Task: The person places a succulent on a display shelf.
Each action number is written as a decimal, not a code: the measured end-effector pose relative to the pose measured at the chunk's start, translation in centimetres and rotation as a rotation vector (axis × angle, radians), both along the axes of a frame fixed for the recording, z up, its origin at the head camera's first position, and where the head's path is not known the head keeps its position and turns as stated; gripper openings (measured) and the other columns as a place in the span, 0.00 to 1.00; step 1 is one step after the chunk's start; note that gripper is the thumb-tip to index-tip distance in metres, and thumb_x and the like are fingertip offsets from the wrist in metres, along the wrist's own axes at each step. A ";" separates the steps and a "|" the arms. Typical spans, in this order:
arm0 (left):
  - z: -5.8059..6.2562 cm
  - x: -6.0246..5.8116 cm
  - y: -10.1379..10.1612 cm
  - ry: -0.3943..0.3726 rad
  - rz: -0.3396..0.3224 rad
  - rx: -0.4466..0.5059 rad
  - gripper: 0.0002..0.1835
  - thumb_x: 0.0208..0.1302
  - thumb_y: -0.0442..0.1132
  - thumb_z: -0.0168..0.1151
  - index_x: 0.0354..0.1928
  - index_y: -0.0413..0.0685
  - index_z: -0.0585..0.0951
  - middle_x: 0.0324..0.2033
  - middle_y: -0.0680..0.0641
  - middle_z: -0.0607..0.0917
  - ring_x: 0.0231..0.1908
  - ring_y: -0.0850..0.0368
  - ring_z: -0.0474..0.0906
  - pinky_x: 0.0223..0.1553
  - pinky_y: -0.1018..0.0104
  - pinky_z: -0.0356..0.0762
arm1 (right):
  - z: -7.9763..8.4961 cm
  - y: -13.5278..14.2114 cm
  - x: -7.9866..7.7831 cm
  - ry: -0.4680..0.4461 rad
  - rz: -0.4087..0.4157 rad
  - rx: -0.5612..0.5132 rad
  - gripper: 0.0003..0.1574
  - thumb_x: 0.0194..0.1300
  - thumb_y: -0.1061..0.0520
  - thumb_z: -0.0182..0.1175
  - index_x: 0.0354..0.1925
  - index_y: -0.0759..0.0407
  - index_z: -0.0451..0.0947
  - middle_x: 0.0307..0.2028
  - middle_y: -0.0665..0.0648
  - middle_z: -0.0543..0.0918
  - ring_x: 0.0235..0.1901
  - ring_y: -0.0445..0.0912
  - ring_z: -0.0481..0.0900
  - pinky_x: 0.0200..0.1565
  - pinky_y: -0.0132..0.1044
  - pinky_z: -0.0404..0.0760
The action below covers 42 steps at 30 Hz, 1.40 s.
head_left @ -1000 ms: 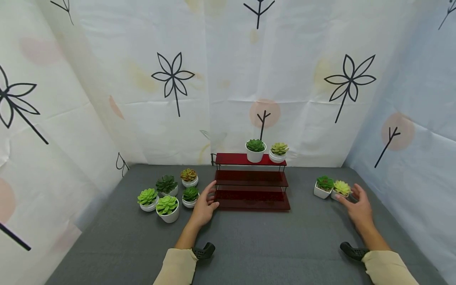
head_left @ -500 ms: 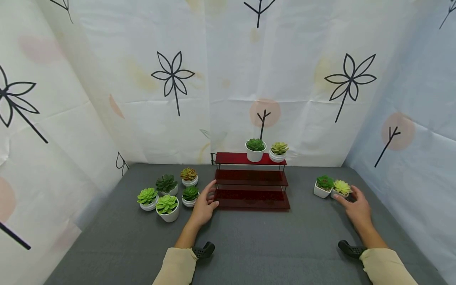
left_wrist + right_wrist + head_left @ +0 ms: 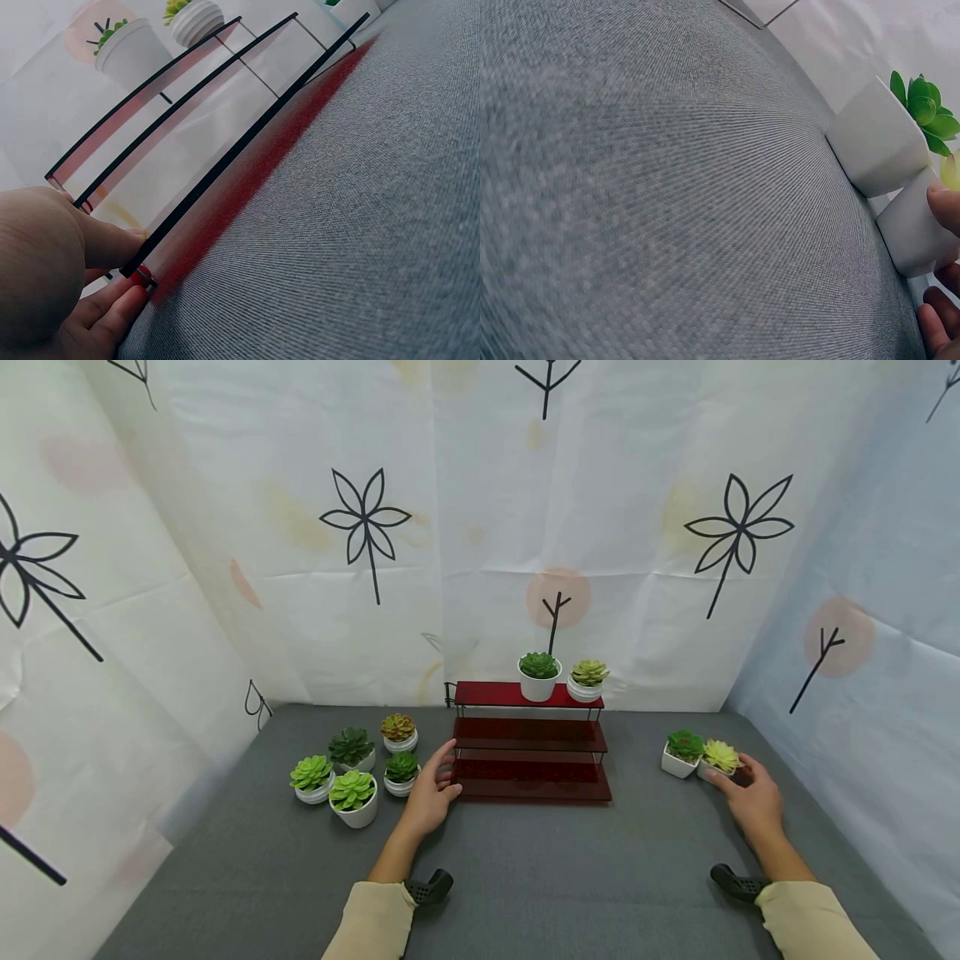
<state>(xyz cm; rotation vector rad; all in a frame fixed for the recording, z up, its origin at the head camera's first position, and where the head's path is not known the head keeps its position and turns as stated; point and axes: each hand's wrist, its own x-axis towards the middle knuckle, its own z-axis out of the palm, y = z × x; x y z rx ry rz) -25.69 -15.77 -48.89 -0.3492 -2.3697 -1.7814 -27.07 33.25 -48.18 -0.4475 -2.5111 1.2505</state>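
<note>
A dark red three-tier shelf stands at the back middle of the table. My left hand holds its lower left end; in the left wrist view the thumb lies at the corner of the bottom tier, with fingers beneath. At the right, my right hand grips a yellow-green potted succulent by its white pot. The right wrist view has the thumb against that pot, the fingers partly out of frame. Touching it on the left is a green succulent in an angular white pot.
On the top tier sit a dark green succulent and a pale green one. Several potted succulents, among them a bright green one and a brownish one, cluster left of my left hand. A patterned cloth backdrop encloses the grey table.
My right hand has moved slightly left and its fingers have drawn in around the yellow-green succulent's pot. The left hand and the shelf stay where they were.
</note>
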 end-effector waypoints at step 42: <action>-0.2 0.1 0.1 -0.020 0.025 -0.009 0.41 0.60 0.18 0.58 0.73 0.54 0.63 0.61 0.35 0.70 0.57 0.38 0.72 0.56 0.44 0.71 | 2.3 -1.7 0.4 0.159 -0.248 -0.087 0.42 0.65 0.45 0.63 0.69 0.64 0.64 0.59 0.67 0.74 0.58 0.58 0.70 0.53 0.42 0.69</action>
